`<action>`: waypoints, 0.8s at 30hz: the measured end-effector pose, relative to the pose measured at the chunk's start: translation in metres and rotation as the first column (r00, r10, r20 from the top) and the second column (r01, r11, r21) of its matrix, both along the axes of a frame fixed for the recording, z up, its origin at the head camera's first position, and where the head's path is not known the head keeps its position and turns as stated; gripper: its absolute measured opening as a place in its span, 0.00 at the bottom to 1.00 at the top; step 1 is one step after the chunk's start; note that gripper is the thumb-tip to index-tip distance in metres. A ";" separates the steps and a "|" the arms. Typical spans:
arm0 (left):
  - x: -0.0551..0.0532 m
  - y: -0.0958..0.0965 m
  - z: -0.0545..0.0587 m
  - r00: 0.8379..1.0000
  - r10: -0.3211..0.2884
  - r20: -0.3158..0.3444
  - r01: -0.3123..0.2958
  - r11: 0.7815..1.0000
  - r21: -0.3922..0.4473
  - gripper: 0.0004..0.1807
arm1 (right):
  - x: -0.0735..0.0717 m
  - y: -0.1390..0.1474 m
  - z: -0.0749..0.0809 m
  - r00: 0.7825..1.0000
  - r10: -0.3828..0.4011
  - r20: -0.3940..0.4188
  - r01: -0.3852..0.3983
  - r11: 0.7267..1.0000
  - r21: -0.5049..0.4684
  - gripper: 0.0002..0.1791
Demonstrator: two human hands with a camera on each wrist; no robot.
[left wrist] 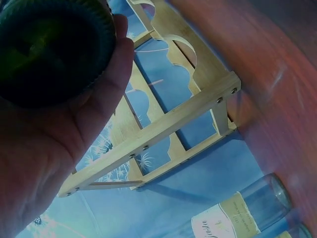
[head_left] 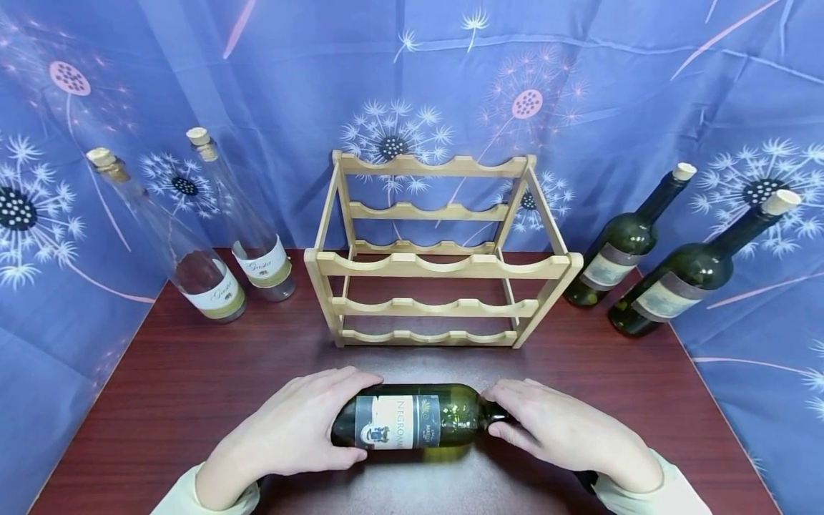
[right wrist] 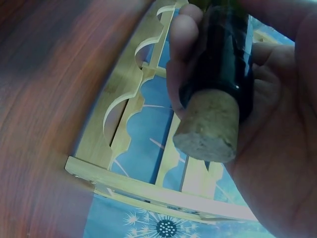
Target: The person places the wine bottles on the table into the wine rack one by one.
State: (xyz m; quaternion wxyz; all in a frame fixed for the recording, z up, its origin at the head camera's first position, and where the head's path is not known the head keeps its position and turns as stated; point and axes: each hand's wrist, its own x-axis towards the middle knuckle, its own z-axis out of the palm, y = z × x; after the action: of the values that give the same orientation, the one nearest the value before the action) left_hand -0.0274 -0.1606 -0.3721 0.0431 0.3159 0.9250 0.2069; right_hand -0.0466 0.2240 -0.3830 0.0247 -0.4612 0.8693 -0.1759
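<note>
A green wine bottle (head_left: pixel 418 416) lies sideways between both hands in the head view, its label facing up. My left hand (head_left: pixel 302 422) grips the base end, with the thumb on the near side and fingers on the far side. Around the dark neck curls my right hand (head_left: pixel 566 429). In the right wrist view a cork (right wrist: pixel 208 126) sticks out of the neck (right wrist: pixel 218 54) past the palm. The round bottom of the bottle (left wrist: pixel 49 54) fills a corner of the left wrist view. Beyond the bottle stands a wooden wine rack (head_left: pixel 444 266) with scalloped rails.
Two clear corked bottles (head_left: pixel 222 297) (head_left: pixel 267 268) stand at the back left. At the back right are two dark green corked bottles (head_left: pixel 611 265) (head_left: pixel 676 290). A blue dandelion-patterned cloth (head_left: pixel 290 71) hangs behind and beside the dark red table (head_left: pixel 193 365).
</note>
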 end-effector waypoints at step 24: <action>-0.003 -0.017 0.016 0.996 0.064 0.064 -0.070 0.993 0.096 0.50 | 0.000 0.001 0.003 1.000 0.024 -0.016 -0.025 0.999 -0.048 0.14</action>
State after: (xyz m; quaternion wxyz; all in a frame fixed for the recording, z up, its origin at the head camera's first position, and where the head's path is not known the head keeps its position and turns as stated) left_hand -0.0304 -0.1771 -0.3563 0.0488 0.2801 0.9220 0.2628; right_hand -0.0463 0.2248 -0.3796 0.0092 -0.4737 0.8592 -0.1931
